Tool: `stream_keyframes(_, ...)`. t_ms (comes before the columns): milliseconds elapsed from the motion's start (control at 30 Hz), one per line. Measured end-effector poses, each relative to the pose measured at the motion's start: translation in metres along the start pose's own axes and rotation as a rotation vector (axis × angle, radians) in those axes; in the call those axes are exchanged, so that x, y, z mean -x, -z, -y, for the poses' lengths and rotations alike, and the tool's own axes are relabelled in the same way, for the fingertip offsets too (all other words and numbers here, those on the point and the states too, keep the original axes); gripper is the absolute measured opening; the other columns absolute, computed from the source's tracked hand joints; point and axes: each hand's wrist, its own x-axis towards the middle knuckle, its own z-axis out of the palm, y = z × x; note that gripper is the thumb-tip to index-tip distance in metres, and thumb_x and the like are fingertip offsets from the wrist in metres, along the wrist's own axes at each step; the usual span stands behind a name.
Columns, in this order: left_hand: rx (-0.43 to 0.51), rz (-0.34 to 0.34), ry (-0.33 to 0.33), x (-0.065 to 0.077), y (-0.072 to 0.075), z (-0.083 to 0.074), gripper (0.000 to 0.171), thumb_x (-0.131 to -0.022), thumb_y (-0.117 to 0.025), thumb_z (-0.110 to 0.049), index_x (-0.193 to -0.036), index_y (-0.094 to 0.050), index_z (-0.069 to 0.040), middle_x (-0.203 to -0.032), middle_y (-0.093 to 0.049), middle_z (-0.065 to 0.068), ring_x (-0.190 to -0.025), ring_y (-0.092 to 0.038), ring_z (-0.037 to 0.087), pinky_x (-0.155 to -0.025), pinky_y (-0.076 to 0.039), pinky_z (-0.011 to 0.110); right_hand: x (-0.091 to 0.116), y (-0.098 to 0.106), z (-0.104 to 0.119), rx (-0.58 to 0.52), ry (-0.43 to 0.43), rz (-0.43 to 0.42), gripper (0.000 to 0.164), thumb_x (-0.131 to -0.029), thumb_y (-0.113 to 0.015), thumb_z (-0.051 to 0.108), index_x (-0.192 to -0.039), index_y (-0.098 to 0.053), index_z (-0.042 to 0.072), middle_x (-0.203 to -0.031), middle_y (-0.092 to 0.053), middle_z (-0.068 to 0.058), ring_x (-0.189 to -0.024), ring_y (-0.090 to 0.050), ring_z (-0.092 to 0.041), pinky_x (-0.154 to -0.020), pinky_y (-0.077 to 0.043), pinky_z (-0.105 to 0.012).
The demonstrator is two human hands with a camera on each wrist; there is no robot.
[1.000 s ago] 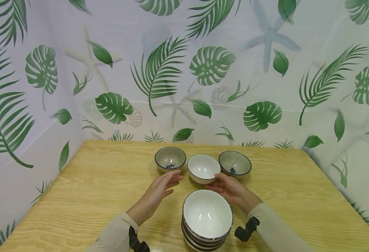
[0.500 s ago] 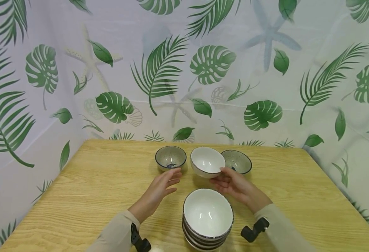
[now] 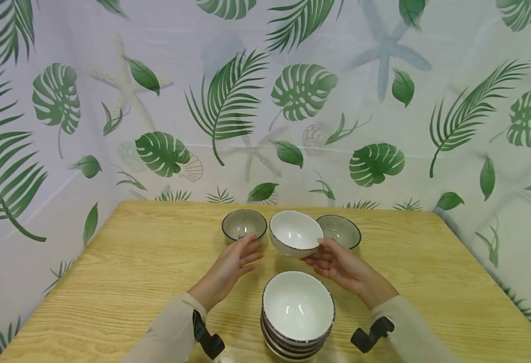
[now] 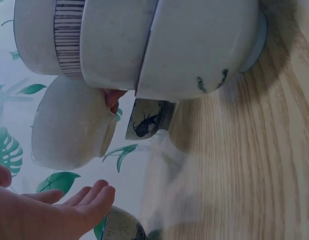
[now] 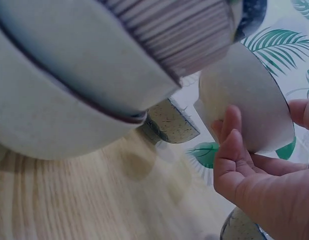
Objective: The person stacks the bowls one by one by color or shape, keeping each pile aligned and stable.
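My right hand (image 3: 344,267) holds a white bowl (image 3: 294,233) with a dark speckled rim, thumb at the rim and fingers under its side. The right wrist view shows this bowl (image 5: 244,100) lifted and tilted, the fingers (image 5: 232,160) against its outside. My left hand (image 3: 233,267) is held with its fingers extended, left of that bowl and apart from it; its fingertips overlap the left grey bowl (image 3: 244,225) in the head view. Between my forearms stands a stack of nested bowls (image 3: 298,307), a white one with a speckled rim on top.
Another grey speckled bowl (image 3: 342,232) with a blue rim sits at the back right, partly hidden by the white bowl. The wooden table (image 3: 111,282) ends at a leaf-patterned cloth (image 3: 229,101) behind. Black wrist cameras (image 3: 211,343) are strapped to both sleeves.
The right hand has raised the white bowl off the table from between the two grey bowls and tilted it. The left hand has shifted slightly, still beside it.
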Motion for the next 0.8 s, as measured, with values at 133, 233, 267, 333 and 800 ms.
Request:
stream_keyframes(133,0.036,-0.002,-0.005,-0.002,-0.005,-0.001,0.062,-0.102,-0.029,-0.041,-0.147,-0.019,0.001,-0.145,-0.026,0.026,-0.126,-0.035,0.037,-0.100,-0.034,0.043,0.003,-0.001,0.004,0.027,0.008,0.018,0.027,-0.100,-0.040,0.028,-0.108,-0.050,0.004,-0.096,-0.064,-0.007,-0.087,-0.058,-0.015,-0.076,-0.047,-0.023)
stream_keyframes(233,0.085,-0.010,0.002,-0.002,-0.008,-0.003,0.066,-0.101,-0.029,-0.045,-0.148,-0.014,-0.001,-0.146,-0.024,0.025,-0.126,-0.036,0.036,-0.098,-0.037,0.041,0.004,-0.003,0.005,0.044,0.013,0.034,0.026,-0.100,-0.040,0.028,-0.105,-0.051,0.005,-0.095,-0.064,-0.006,-0.086,-0.057,-0.015,-0.074,-0.046,-0.023)
stream_keyframes(267,0.102,-0.009,0.003,-0.002,-0.008,-0.004,0.067,-0.101,-0.029,-0.046,-0.148,-0.012,-0.002,-0.147,-0.024,0.024,-0.126,-0.036,0.035,-0.098,-0.038,0.040,0.004,-0.004,0.005,0.048,0.015,0.041,0.025,-0.101,-0.039,0.027,-0.104,-0.052,0.006,-0.094,-0.063,-0.006,-0.085,-0.056,-0.015,-0.074,-0.046,-0.023)
stream_keyframes(333,0.137,-0.003,0.004,-0.003,-0.009,-0.005,0.069,-0.100,-0.029,-0.047,-0.149,-0.008,-0.003,-0.147,-0.023,0.024,-0.126,-0.037,0.035,-0.097,-0.039,0.040,0.004,-0.005,0.005,0.057,0.021,0.057,0.024,-0.101,-0.038,0.026,-0.102,-0.053,0.007,-0.093,-0.064,-0.005,-0.084,-0.057,-0.015,-0.073,-0.046,-0.023)
stream_keyframes(800,0.182,0.038,-0.048,0.005,-0.013,-0.010,0.057,-0.095,-0.052,-0.019,-0.145,-0.030,-0.002,-0.141,-0.036,0.016,-0.115,-0.047,0.025,-0.094,-0.042,0.039,0.009,-0.008,0.002,0.132,0.047,0.121,0.029,-0.101,-0.038,0.027,-0.111,-0.048,0.002,-0.096,-0.064,-0.007,-0.092,-0.060,-0.020,-0.086,-0.047,-0.033)
